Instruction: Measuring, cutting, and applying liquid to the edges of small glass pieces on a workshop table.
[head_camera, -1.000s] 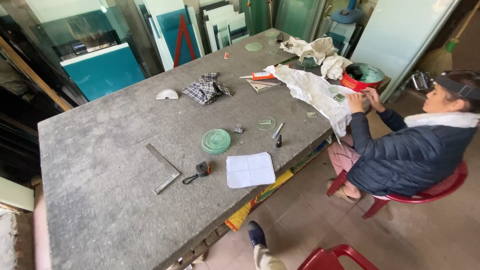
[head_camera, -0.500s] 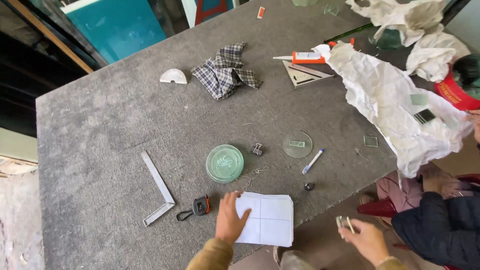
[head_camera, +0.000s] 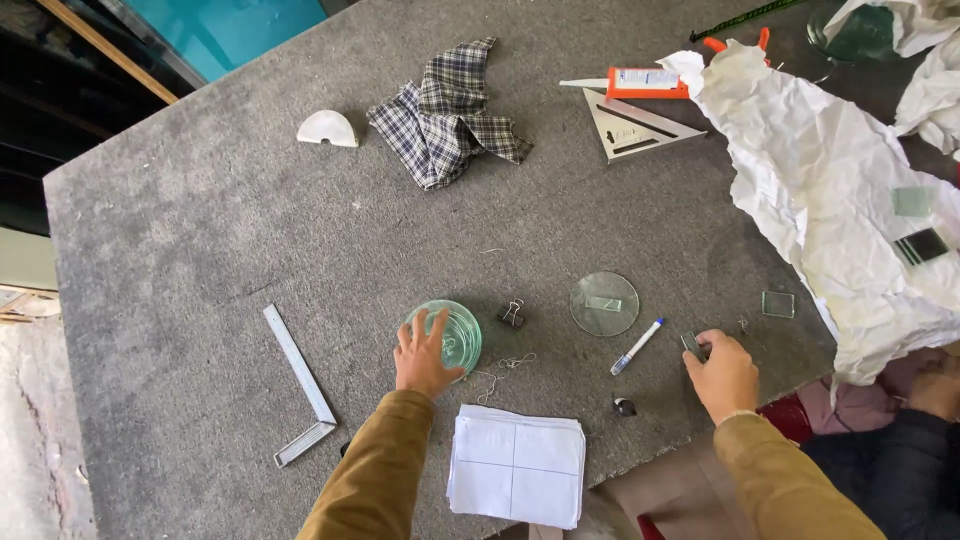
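We see our left hand (head_camera: 424, 355) low in the middle of the frame, fingers spread wide and flat on a stack of round green glass discs (head_camera: 447, 334) on the grey table (head_camera: 200, 230). Our right hand (head_camera: 722, 372) is at the lower right, fingers pinched on a small dark piece (head_camera: 694, 346). Between the hands lie a black clip (head_camera: 511, 313), a clear glass circle (head_camera: 604, 303) and a white pen (head_camera: 637, 346). A folded white paper (head_camera: 517, 465) sits at the bottom middle. A metal square ruler (head_camera: 299, 383) lies at the lower left. A checked cloth (head_camera: 449, 117) is at the top middle. Big crumpled white paper (head_camera: 820, 190) fills the right side.
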